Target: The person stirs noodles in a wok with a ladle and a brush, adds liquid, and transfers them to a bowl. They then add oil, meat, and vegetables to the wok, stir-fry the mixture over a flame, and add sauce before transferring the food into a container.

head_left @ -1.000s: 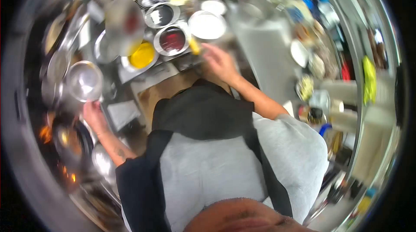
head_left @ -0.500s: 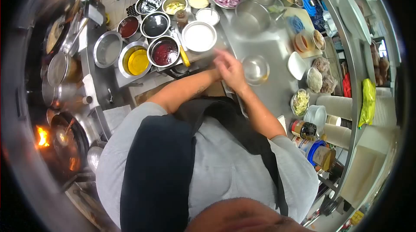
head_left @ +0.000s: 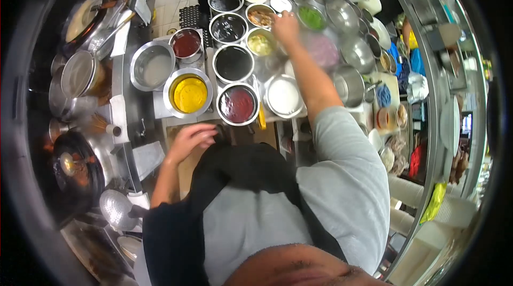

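1. Shows round, shiny steel bowls packed tight on steel surface (head_left: 141,115), smooth rims, all upright.
2. Holds in them: thick yellow paste in yellow bowl (head_left: 188,94), dark red sauce in red bowl (head_left: 238,105), flat white fill in white bowl (head_left: 284,96), black liquid in black bowl (head_left: 233,63), pale chopped bits in pale bowl (head_left: 261,44), green bits in green bowl (head_left: 311,17).
3. Reaches far forward with right hand (head_left: 286,25), forearm passing above white bowl.
4. Hovers between brown-bits bowl (head_left: 261,16) and green bowl, fingertips near small white dish (head_left: 280,4).
5. Cannot tell right grip: fingers turned away, blurred.
6. Rests left hand (head_left: 192,137) at near edge of surface, just below red bowl; grip loose, fingers half-curled, nothing seen inside.
7. Leaves dark round wok (head_left: 75,165) far left, well apart from both hands.
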`<action>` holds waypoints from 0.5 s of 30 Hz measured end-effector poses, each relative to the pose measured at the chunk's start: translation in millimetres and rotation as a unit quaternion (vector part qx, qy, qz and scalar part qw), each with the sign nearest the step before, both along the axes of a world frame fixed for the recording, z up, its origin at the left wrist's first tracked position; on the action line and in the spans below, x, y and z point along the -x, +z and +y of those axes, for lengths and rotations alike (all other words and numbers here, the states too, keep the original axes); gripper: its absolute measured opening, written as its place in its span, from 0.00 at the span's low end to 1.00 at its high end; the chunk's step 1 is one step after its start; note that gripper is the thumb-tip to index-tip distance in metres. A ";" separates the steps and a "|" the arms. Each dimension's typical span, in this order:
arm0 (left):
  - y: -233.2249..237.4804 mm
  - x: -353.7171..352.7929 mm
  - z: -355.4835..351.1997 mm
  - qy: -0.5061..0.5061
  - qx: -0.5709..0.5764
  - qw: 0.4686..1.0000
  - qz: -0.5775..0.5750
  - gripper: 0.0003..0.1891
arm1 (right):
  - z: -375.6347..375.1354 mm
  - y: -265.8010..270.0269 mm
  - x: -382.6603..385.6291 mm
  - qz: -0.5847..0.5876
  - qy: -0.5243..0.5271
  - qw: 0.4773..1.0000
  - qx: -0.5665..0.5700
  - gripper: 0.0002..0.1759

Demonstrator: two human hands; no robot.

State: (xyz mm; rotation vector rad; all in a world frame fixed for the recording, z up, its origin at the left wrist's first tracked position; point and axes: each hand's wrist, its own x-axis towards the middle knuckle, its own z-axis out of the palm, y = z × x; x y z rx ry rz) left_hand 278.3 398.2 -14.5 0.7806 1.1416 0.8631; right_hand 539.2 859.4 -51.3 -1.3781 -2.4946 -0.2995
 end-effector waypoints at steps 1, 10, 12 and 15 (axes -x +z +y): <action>-13.3 25.8 -21.1 0.065 0.022 0.997 0.029 0.21 | 22.4 -12.8 11.1 -0.032 -0.065 0.997 0.038 0.20; -270.4 101.5 -327.5 0.156 0.411 0.835 0.330 0.17 | 60.5 -29.0 41.6 -0.143 -0.124 0.967 0.170 0.19; -266.7 91.7 -366.9 0.120 0.455 0.804 0.362 0.17 | 51.9 -13.0 33.3 -0.143 -0.131 0.966 0.171 0.19; -257.9 76.7 -377.2 0.125 0.479 0.788 0.366 0.16 | 60.6 -20.2 27.6 -0.140 -0.113 0.970 0.164 0.18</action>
